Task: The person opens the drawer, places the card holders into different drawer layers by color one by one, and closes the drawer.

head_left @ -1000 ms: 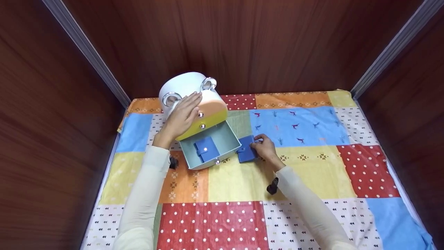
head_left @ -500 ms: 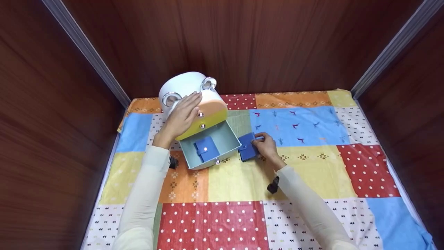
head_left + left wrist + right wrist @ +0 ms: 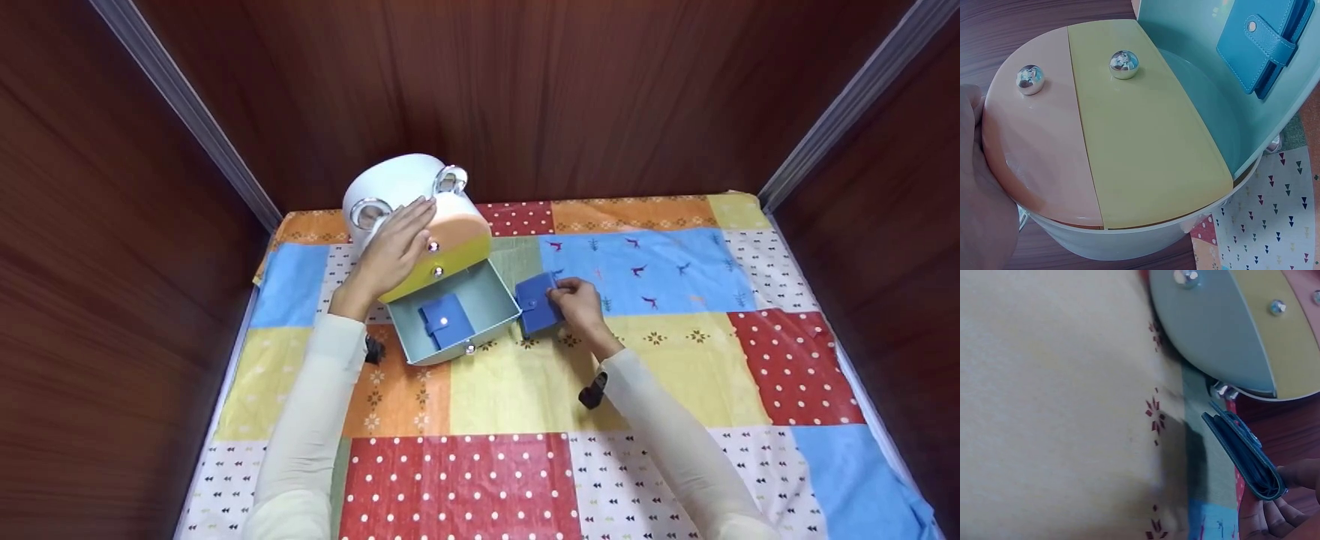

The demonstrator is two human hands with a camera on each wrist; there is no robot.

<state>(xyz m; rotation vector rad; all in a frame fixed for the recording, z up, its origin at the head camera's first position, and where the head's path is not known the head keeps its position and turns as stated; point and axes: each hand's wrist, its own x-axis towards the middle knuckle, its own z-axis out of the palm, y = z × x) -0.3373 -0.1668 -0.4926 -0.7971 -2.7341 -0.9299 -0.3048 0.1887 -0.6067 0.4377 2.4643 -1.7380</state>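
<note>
A rounded drawer box [image 3: 401, 178] has a white body with peach and yellow drawers that are closed, and its pale green bottom drawer [image 3: 486, 291] is pulled out. Inside that drawer lies a blue snap wallet [image 3: 448, 322], also visible in the left wrist view. My left hand [image 3: 391, 253] rests on the upper front of the box with straight fingers. To the right of the drawer, my right hand [image 3: 580, 306] pinches a second blue wallet [image 3: 535, 301] by its right edge. The right wrist view shows this held wallet [image 3: 1246, 455] edge-on, raised off the cloth.
A patchwork cloth [image 3: 510, 480] covers the table. Two silver rings [image 3: 371, 215] stand out from the box's top. Dark wood panels [image 3: 510, 97] enclose the back and both sides. A silver knob [image 3: 470, 349] sticks out from the drawer's front.
My right hand has lifted the second wallet and carried it slightly away from me, beside the drawer's right corner. My left hand and the wallet in the drawer have stayed put.
</note>
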